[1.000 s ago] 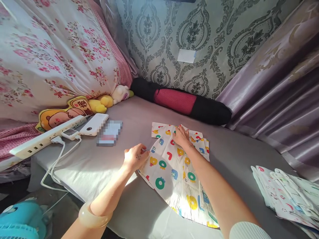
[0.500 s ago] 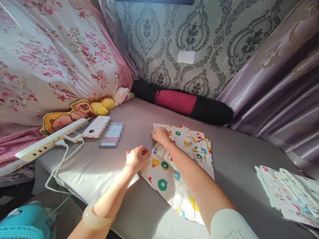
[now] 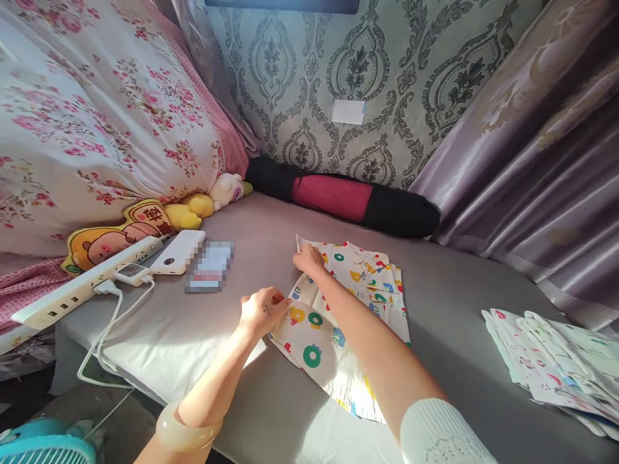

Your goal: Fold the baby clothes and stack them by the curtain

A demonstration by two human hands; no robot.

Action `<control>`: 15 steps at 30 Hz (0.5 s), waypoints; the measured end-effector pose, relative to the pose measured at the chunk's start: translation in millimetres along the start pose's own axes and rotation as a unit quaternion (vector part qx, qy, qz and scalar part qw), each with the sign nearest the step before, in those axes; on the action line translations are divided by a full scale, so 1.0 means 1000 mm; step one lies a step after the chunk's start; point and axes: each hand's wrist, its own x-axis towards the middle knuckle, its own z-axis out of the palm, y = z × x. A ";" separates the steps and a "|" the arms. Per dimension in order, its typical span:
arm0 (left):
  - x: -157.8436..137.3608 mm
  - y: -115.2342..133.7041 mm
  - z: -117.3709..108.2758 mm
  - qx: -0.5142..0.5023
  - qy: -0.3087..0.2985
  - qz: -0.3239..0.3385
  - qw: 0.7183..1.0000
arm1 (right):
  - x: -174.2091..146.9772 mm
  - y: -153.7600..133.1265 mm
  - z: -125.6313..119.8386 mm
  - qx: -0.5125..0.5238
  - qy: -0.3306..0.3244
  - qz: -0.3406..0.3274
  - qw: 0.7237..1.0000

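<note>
A white cloth (image 3: 314,319) printed with green, yellow, blue and red figures lies on the grey sheet in front of me, partly folded and creased at its upper right. At its left edge, my left hand (image 3: 264,309) has its fingers closed on the border. My right hand (image 3: 309,259) reaches across the cloth and pinches it near the far left corner, where a small tip stands up beyond the fingers. My right forearm hides part of the middle, and sunlight falls on the near end.
On the left lie a power strip (image 3: 89,283), a white power bank (image 3: 178,251), a phone (image 3: 210,266) and plush toys (image 3: 188,211). A black and red bolster (image 3: 333,196) rests along the wall. Folded cloths (image 3: 546,367) are stacked at right. A blue fan (image 3: 48,444) stands lower left.
The camera view has shifted slightly. By my right hand, the cloth's far left corner now sticks up more. Both hands keep nearly the same places on the cloth.
</note>
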 end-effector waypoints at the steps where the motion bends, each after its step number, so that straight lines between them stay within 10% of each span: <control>1: 0.000 0.000 0.000 -0.001 0.001 0.004 1.000 | 0.001 0.006 -0.003 0.022 0.005 0.011 1.000; 15: -0.008 0.005 -0.002 -0.290 -0.073 0.033 0.954 | -0.020 0.069 -0.054 0.431 0.036 0.046 0.900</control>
